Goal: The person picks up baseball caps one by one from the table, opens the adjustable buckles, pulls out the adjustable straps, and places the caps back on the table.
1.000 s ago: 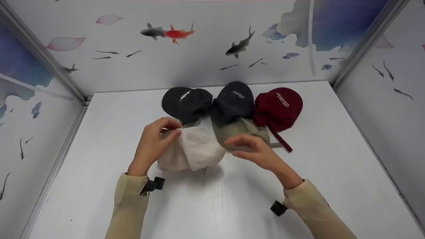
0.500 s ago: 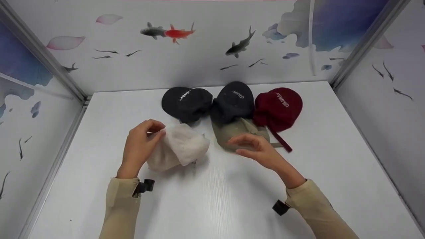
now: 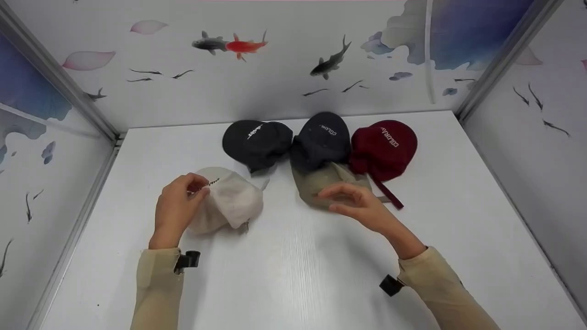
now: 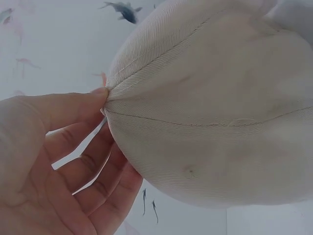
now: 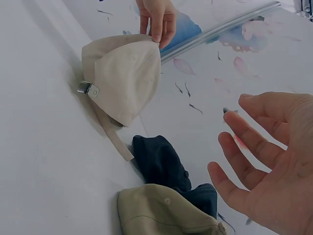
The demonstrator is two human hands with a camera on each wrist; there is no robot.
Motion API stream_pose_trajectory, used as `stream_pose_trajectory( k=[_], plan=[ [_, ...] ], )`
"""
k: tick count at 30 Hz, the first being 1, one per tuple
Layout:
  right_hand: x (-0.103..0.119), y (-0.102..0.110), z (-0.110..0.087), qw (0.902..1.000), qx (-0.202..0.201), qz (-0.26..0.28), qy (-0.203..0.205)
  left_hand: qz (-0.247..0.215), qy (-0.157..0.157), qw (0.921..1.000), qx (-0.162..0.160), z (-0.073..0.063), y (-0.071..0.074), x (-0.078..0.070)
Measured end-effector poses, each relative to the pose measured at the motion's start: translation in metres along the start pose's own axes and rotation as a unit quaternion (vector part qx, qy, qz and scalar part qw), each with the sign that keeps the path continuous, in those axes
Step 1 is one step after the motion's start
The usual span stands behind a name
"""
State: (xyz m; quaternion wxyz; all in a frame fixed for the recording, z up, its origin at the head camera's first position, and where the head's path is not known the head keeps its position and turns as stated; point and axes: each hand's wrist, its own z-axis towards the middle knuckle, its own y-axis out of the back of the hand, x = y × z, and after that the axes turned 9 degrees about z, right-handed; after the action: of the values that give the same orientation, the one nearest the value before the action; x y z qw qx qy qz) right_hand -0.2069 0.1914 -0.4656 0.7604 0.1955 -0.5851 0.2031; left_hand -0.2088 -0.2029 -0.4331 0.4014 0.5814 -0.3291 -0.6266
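A cream baseball cap hangs from my left hand, which pinches its crown between thumb and fingertips. In the left wrist view the pinched cloth of the cap gathers at the fingertips. A metal buckle and loose strap on that cap show in the right wrist view. My right hand hovers near the olive cap, fingers loosely bent and holding nothing. The olive cap lies partly under a navy cap.
Left of the navy cap lies a black cap. On the right is a dark red cap with its strap stretched toward the front. Printed panels with fish wall the white table at the back and sides.
My left hand has carried the cream cap leftward, away from the olive cap, and the lettering on its front has come into view. The right hand has shifted slightly right.
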Motion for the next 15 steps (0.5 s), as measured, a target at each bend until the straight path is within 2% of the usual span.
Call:
stream_pose_trajectory(
  k=[8,15],
  plan=[
    [0.005,0.006,0.001,0.9999,-0.001,0.009,-0.01,0.004,0.033,0.9995,-0.005,0.012,-0.009,0.01],
    [0.007,0.013,0.001,0.9985,-0.036,-0.037,-0.019,0.004,0.059,0.9978,-0.03,0.02,-0.021,0.016]
  ],
)
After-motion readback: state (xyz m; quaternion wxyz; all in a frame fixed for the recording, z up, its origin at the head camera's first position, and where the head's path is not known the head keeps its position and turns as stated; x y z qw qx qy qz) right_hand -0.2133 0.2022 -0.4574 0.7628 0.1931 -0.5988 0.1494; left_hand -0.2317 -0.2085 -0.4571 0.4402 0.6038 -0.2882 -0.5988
